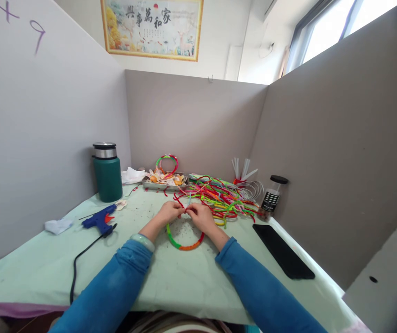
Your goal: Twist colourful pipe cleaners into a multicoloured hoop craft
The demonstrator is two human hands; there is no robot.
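Both of my hands meet at the top of a hoop [184, 248] wrapped in green, orange and red fuzzy pipe cleaner. My left hand [169, 212] pinches a red pipe cleaner [177, 200] at the hoop's upper side, its loose end sticking up past the fingers. Right beside it, my right hand [201, 217] has its fingers closed at the same spot on the hoop. The fingertips nearly touch, and the exact grip between them is too small to make out. Just beyond the hands lies a heap of colourful pipe cleaners [219, 196].
A metal tray [165, 187] of paper cut-outs carries another wrapped hoop [166, 157]. To the left are a green bottle [107, 178], a blue glue gun [98, 219] and crumpled tissue [58, 226]. Rightward stand a clear jar [271, 199] and a black slab [283, 252]. Grey partitions [195, 120] enclose the table.
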